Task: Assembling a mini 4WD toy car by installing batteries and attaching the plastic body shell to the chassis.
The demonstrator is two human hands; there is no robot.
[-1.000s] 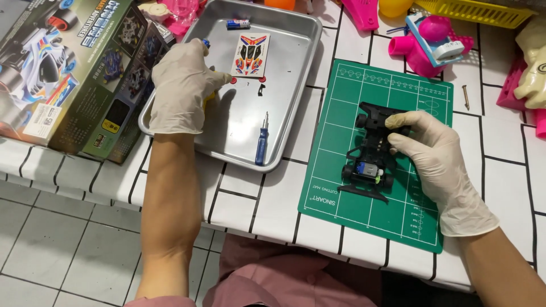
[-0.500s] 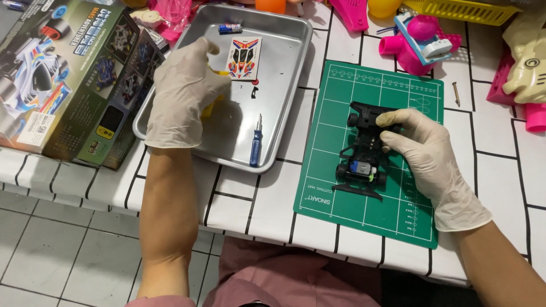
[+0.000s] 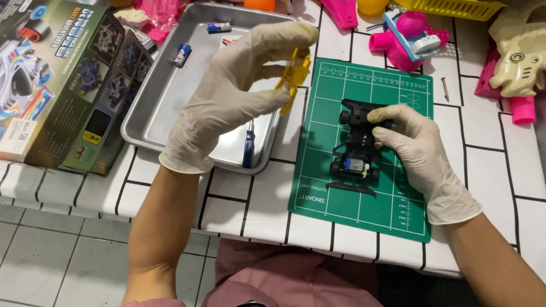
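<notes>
Left hand (image 3: 227,96): gloved, raised above the metal tray (image 3: 165,108), thumb and fingers pinching a small yellow plastic part (image 3: 293,77)
Right hand (image 3: 412,150): gloved, fingers closed on the side of the black toy car chassis (image 3: 355,145)
Chassis: flat on the green cutting mat (image 3: 392,210)
Tray: holds a blue screwdriver (image 3: 248,145) and two small batteries (image 3: 182,54)
Far left: printed cardboard box (image 3: 62,85)

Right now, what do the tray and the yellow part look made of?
Tray: looks like brushed metal, going by its dull grey sheen and rolled rim. Yellow part, pinched in the left hand: probably moulded plastic, with an even, opaque colour and thin ribs.
</notes>
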